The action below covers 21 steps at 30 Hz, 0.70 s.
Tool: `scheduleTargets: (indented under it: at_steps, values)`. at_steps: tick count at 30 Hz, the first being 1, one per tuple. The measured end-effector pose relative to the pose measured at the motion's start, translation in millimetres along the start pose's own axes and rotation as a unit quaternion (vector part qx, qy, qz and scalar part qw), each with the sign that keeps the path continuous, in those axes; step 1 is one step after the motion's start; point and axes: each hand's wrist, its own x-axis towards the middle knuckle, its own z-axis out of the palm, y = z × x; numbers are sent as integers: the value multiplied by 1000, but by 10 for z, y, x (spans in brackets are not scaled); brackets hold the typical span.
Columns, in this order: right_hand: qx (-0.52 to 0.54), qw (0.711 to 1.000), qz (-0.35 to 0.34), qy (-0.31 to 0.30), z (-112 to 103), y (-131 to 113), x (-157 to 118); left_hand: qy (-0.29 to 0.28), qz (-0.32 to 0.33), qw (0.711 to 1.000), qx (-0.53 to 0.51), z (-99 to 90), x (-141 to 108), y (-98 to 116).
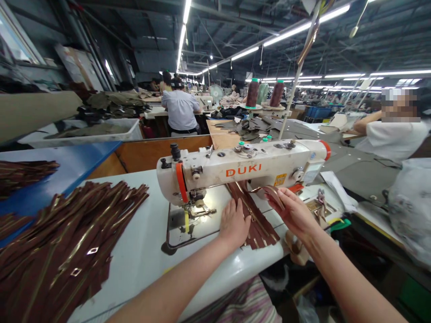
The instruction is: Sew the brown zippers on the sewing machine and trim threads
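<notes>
My right hand point(296, 211) pinches a brown zipper point(274, 194) with a metal edge, which curves up in front of the sewing machine's arm. My left hand point(235, 223) lies with its fingers stretched out along the left side of a small pile of brown zippers point(261, 224), touching it. This pile lies under the arm of the white sewing machine point(215, 172), to the right of the needle area. A gold-coloured pull shows on the pile. The far end of the held zipper is partly hidden.
A large heap of brown zippers point(74, 242) covers the left of the table. Thread cones point(252, 94) stand behind the machine. Small scissors point(321, 197) lie at the right. A plastic bag point(411, 211) bulges at the far right. Other people sit at work ahead and to the right.
</notes>
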Motion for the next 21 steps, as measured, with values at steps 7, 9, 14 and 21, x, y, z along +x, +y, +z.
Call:
scheduleTargets:
  at_steps: [7, 9, 14, 21]
  values:
    - [64, 998, 16, 6, 2, 61, -312, 12, -24, 999, -43, 141, 249, 237]
    - [38, 999, 3, -6, -12, 94, -341, 18, -29, 997, -73, 119, 234, 255]
    - [-122, 989, -62, -56, -17, 99, -396, 23, -45, 982, -179, -162, -41, 174]
    - [-564, 741, -201, -304, 553, 82, -785, -184, -203, 666, -694, -494, -574, -72]
